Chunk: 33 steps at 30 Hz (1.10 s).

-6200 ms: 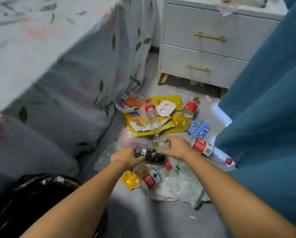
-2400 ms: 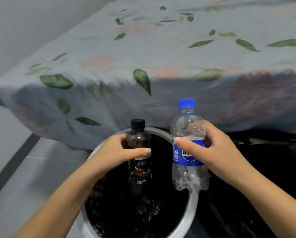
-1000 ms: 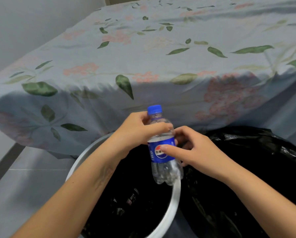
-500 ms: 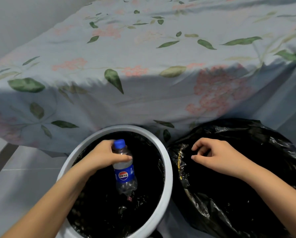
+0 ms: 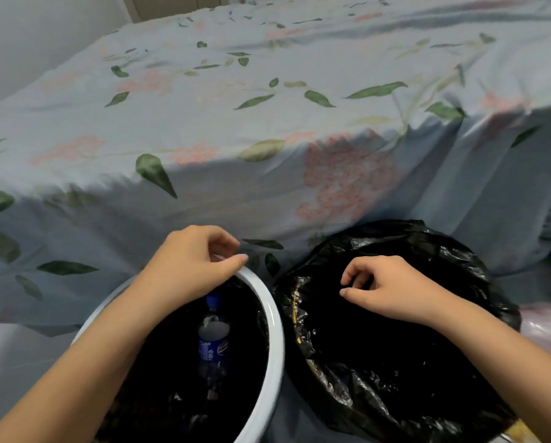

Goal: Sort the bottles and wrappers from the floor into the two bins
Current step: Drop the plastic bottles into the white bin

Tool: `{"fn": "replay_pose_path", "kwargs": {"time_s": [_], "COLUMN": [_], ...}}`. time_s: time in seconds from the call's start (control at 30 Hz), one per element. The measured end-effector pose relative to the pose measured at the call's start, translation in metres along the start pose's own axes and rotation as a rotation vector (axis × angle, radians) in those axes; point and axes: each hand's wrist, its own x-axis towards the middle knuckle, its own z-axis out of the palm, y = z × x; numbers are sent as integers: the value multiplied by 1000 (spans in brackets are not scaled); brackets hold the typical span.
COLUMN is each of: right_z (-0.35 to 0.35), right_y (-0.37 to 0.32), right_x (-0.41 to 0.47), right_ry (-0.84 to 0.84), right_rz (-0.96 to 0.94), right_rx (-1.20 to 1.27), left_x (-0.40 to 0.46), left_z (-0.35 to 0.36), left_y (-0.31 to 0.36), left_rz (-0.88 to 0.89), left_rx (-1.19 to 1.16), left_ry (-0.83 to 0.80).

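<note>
Head view, looking down past two forearms onto two bins side by side at the foot of a bed.

Taking in first the black-bagged bin (image 5: 427, 394) at near right, its liner crumpled over the rim, the contents too dark for telling. Seeing beside it, at near left and almost touching, the white-rimmed bin (image 5: 275, 330), also lined in black. Hovering the right hand (image 5: 386, 289) over the mouth of the black-bagged bin, fingers loosely curled, grasping nothing. Hanging the left hand (image 5: 191, 263) over the far rim of the white-rimmed bin, fingers likewise slack and empty, the thumb close to the rim; not managing to tell whether touching. Finding the clear bottle (image 5: 213, 343) with blue cap and blue label inside the white-rimmed bin, directly below the left hand, roughly upright with the cap toward the far side, free of both hands.

Judging the step as closing out one bottle deposit, with both hands released. Expecting the next move to be calling for turning away from the bins toward whatever litter is lying out of view, picking a bottle or wrapper, and choosing the matching bin.

Noting the bed (image 5: 267, 107) filling the far half, covered in pale blue cloth with green leaves and pink flowers, draping down behind the bins. Glimpsing grey floor (image 5: 12, 362) at near left and a plain wall (image 5: 28, 43) at far left.
</note>
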Motion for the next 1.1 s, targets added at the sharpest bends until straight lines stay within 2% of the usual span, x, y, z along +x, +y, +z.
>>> {"fn": "replay_pose_path", "kwargs": {"time_s": [0.13, 0.37, 0.5, 0.6, 0.7, 0.8, 0.93, 1.1], "right_z": [-31, -95, -106, -79, -36, -1, 27, 50], "right_y": [23, 103, 162, 206, 246, 272, 294, 309], "right_x": [-18, -86, -140, -171, -195, -217, -236, -238], "right_ry": [127, 459, 520, 412, 212, 1, -192, -269], "right_rz": [43, 288, 478, 625, 688, 681, 632, 610], "right_rx": [-58, -149, -202, -213, -190, -178, -132, -260], "left_x": [30, 67, 59, 40, 27, 30, 31, 21], "left_z": [10, 85, 147, 195, 236, 257, 275, 293], "left_y": [85, 235, 309, 342, 348, 342, 334, 331], "left_rz": [268, 690, 844, 898, 975, 985, 961, 1011], "left_rx": [-14, 207, 300, 355, 468, 526, 510, 550], "left_ry": [-122, -213, -256, -328, -418, -483, -553, -672]}}
